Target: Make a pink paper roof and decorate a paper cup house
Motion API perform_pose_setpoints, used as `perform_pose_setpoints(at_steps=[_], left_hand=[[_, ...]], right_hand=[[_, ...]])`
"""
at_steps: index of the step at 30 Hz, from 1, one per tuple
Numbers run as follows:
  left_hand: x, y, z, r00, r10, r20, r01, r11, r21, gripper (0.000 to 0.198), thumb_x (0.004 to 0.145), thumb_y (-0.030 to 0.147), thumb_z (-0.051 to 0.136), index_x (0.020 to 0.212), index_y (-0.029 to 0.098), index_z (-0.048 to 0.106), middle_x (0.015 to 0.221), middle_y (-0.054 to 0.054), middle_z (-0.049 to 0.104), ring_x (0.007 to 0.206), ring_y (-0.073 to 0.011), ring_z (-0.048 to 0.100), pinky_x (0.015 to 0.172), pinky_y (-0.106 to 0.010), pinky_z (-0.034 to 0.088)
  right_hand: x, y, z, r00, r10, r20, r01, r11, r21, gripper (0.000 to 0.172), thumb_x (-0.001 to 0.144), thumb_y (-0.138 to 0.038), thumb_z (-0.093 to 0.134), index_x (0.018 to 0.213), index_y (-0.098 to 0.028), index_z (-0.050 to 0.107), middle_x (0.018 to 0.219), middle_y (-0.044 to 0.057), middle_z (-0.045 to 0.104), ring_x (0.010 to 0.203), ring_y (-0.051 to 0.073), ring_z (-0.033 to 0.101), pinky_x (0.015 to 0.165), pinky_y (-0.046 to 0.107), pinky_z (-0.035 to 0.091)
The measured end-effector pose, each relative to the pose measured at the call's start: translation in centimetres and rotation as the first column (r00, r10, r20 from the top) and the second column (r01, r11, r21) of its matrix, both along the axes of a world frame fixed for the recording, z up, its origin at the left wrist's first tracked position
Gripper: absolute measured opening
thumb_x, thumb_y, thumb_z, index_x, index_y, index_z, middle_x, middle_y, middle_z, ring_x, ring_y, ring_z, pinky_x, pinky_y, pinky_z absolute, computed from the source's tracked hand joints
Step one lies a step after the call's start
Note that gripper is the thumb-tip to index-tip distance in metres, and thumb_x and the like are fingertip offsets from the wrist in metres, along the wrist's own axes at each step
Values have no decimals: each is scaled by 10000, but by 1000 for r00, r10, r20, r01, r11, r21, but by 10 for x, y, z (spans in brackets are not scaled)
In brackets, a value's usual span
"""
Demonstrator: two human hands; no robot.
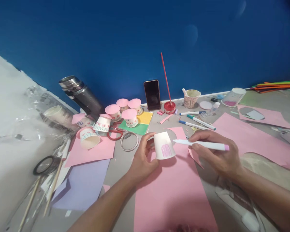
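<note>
My left hand (145, 155) grips a small white paper cup (161, 141) upside down, rim at the bottom. A pink-purple patch with a rounded top is coloured on the cup's side. Between the fingers of my right hand (218, 154) is a white felt-tip marker (205, 144) with a pink end. Its tip points left, close to the cup's right side; whether it touches I cannot tell. Both hands are over a sheet of pink paper (174, 193). Several decorated paper cups with pink paper discs on top, such as this cup (130, 118), stand at the back left.
A black flask (84, 96) leans at the back left, near red-handled scissors (115, 134) and a tape roll (129, 141). A phone (152, 95) stands against the blue wall. Several markers (192, 125) lie behind my right hand. Lilac paper (84, 183) is at left.
</note>
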State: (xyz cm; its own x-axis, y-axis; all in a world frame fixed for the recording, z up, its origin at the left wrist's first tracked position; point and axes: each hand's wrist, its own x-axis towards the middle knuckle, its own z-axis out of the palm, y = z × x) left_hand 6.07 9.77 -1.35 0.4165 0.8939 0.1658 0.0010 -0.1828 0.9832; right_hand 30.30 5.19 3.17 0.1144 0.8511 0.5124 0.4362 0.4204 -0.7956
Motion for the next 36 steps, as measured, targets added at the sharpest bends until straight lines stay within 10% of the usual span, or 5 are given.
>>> perform_pose_setpoints(at_steps=[7, 36], left_hand=[[1, -1, -2, 998, -37, 53, 38, 999, -21, 652, 832, 154, 777, 1411, 280, 505, 1448, -114, 540, 1360, -285, 577, 1143, -442, 482], [0, -1, 4, 993, -101, 61, 103, 994, -38, 644, 819, 206, 801, 1394, 279, 520, 1417, -118, 580, 1299, -293, 617, 1100, -442, 497]], right_hand=[[4, 2, -3, 978, 209, 3, -209, 975, 75, 161, 880, -107, 672, 953, -233, 739, 754, 25, 747, 759, 217, 718, 689, 347, 560], [2, 5, 7, 947, 310, 83, -319, 937, 141, 200, 866, -84, 640, 944, -238, 741, 751, 31, 746, 656, 199, 680, 607, 336, 532]])
